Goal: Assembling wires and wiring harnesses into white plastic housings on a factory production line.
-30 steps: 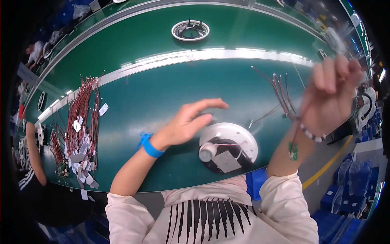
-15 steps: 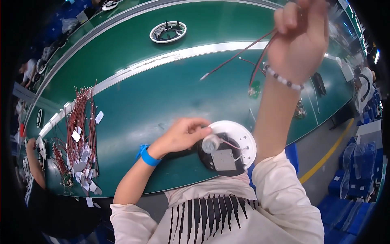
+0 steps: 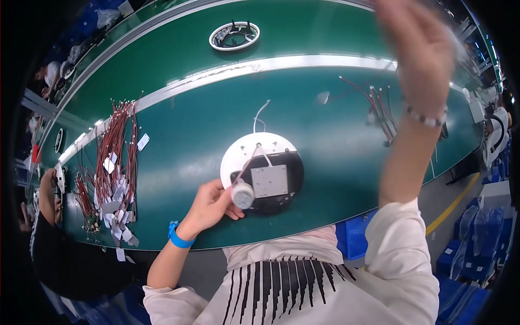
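Note:
On the table in front of me is a round white and black base point(image 3: 230, 149) with a grey square metal plate point(image 3: 269, 181) on it. A small silver cylindrical motor point(image 3: 242, 195) sits at its lower left, joined by a pinkish wire. My left hand point(image 3: 210, 208) grips the base's lower-left edge, its thumb by the motor and fingertips at the rim. A white cable point(image 3: 260, 116) sticks out past the far rim. My right hand point(image 3: 420, 40) is raised at the upper right, its fingers smeared by motion. Several dark red wires point(image 3: 382, 114) lie below and left of it.
A bundle of dark red wires point(image 3: 116, 146) with white tags lies on the left of the table. A white ring-shaped part point(image 3: 234, 37) rests on the far green surface. At the far left, another person's arm point(image 3: 47, 197) reaches in. A blue bin point(image 3: 357, 235) stands below the table edge.
The base has shifted left and turned, its motor now at the lower left with my left hand. My right hand has moved right; the wires hanging from it now lie on the table.

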Demonstrator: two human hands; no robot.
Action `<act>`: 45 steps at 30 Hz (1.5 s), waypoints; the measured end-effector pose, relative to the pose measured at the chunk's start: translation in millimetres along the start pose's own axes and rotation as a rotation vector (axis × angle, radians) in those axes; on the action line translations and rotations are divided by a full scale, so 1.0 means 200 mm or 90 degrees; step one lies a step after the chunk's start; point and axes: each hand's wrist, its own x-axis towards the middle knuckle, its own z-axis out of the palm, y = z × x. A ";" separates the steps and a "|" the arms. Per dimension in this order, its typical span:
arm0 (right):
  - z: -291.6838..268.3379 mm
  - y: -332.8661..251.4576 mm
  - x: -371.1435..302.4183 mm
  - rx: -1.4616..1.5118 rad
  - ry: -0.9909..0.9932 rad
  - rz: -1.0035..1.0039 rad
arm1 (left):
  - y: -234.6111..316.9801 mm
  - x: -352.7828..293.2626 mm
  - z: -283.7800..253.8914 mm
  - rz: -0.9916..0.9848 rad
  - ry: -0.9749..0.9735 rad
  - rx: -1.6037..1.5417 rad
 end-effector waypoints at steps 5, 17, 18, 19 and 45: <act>0.18 -0.08 -0.28 0.291 -0.307 0.126 | 0.18 -0.01 -0.05 -0.064 -0.121 0.313; 0.20 -0.18 -0.48 0.074 -0.367 0.068 | 0.19 0.34 0.01 0.452 -0.047 0.279; 0.20 -0.19 -0.50 0.072 -0.370 0.073 | 0.18 0.33 -0.01 0.453 -0.057 0.272; 0.19 -0.20 -0.51 0.055 -0.374 0.068 | 0.15 0.32 0.00 0.430 -0.014 0.188; 0.31 -0.29 -0.46 -0.066 -0.470 -0.042 | 0.11 0.27 0.02 0.333 0.027 0.147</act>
